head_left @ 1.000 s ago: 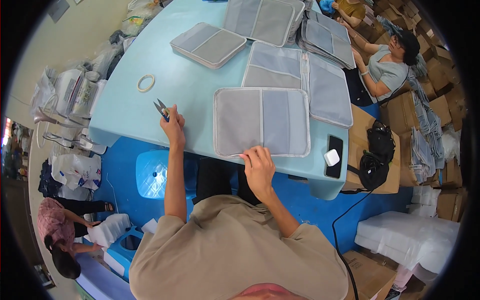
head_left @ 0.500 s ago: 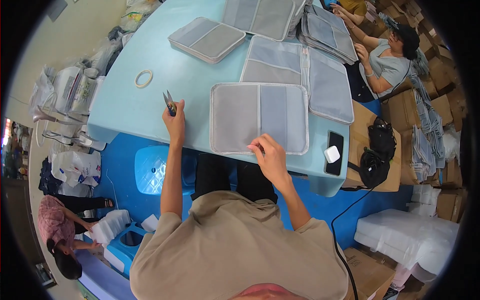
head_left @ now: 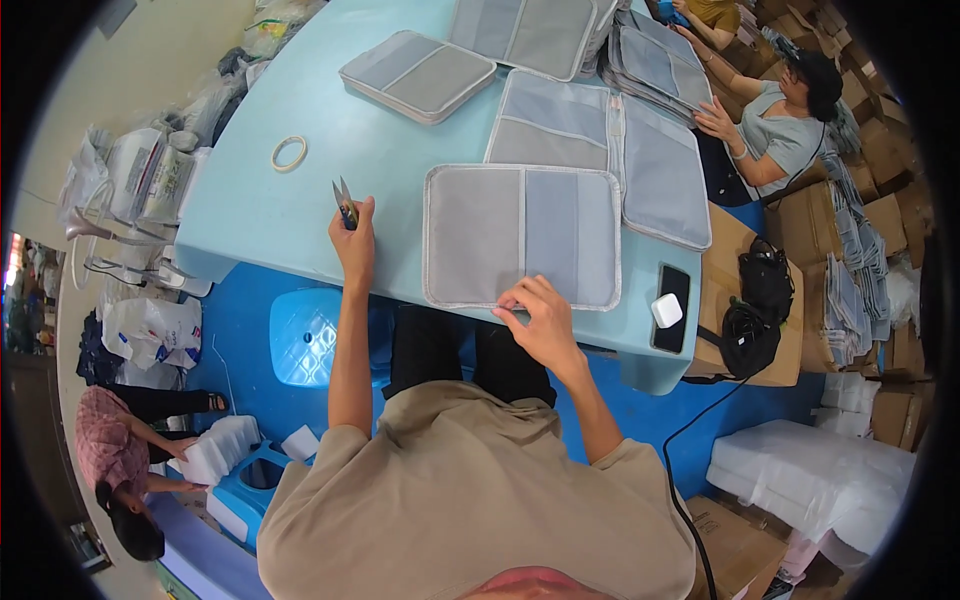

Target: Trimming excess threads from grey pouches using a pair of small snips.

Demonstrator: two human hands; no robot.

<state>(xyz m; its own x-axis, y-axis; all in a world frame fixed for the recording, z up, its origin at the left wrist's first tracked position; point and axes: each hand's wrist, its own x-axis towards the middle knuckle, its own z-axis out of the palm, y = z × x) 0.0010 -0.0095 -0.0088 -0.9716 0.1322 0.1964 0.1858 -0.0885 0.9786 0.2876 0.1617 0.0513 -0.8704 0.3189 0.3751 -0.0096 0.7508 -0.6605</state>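
My left hand [head_left: 352,240] is closed around a pair of small thread snips [head_left: 345,203], blades pointing away from me above the table. In front of me lies a flat grey fabric case [head_left: 475,235] with piped edges and a strip down its middle. At the near edge of this case, my right hand [head_left: 540,315] has thumb and forefinger pinched together; whether they hold the piping or a thread is too small to tell. Just behind lies an opened-out grey case [head_left: 665,170], partly covered by the front one.
The pale blue table [head_left: 290,225] bears a tape roll [head_left: 289,154], a stack of grey cases [head_left: 418,75] and more piles at the far right. A phone [head_left: 670,330] with a white earbud case [head_left: 666,310] lies near the right edge. Co-workers sit at far right and lower left.
My right hand has shifted slightly down along the near edge of the case. My left hand keeps the snips in almost the same place.
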